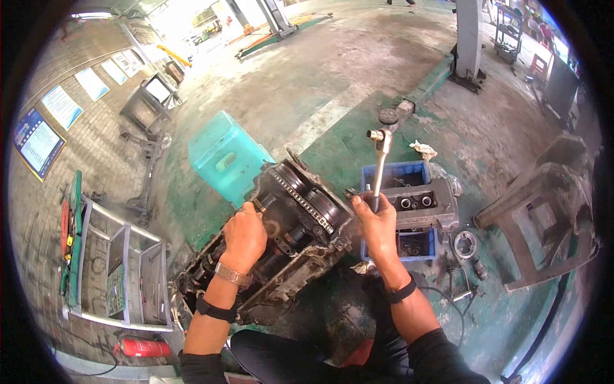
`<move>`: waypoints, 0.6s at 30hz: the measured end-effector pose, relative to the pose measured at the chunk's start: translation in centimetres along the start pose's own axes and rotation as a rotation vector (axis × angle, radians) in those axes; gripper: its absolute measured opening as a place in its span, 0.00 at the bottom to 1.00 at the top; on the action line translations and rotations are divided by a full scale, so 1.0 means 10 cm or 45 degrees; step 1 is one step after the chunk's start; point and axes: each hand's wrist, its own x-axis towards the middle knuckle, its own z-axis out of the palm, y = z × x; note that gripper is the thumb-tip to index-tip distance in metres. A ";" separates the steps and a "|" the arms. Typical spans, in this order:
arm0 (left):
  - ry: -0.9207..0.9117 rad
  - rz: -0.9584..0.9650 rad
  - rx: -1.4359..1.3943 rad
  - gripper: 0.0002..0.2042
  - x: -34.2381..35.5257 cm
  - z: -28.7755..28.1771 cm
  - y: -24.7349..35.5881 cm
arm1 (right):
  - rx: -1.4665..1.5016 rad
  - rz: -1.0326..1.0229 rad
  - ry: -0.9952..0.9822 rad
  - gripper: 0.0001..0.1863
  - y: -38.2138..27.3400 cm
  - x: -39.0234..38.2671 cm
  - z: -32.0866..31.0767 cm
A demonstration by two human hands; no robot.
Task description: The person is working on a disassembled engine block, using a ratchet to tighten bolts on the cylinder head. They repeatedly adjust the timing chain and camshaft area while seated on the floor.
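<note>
In front of me a dirty engine block (pixel 275 289) lies tilted, its end facing away to the right. A metal chain (pixel 308 203) runs across two round dark parts at its far end. My left hand (pixel 243 237) is closed over the block's left side, fingertips curled down at its edge; whatever it grips there is too small to make out. My right hand (pixel 378 227), right of the block, is wrapped round the handle of a ratchet wrench (pixel 382 153). The ratchet stands upright, its head and socket raised and apart from the engine.
A turquoise plastic stool (pixel 214 150) stands behind the block. To the right, a grey engine cover (pixel 441 203) rests across blue crates (pixel 435 248), with a metal ring (pixel 465 244) nearby. A metal rack (pixel 125 320) and a red fire extinguisher (pixel 146 347) are at left. A large dark frame (pixel 543 217) stands far right.
</note>
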 end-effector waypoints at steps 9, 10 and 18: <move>-0.012 -0.016 0.083 0.11 0.01 -0.08 0.04 | -0.017 -0.046 -0.008 0.07 0.03 0.02 0.00; -0.001 -0.025 0.075 0.10 0.00 -0.09 0.05 | -0.023 -0.080 -0.007 0.07 0.04 0.03 0.00; -0.049 0.020 -0.023 0.10 0.00 -0.07 0.03 | 0.021 -0.180 0.009 0.07 0.07 0.04 0.03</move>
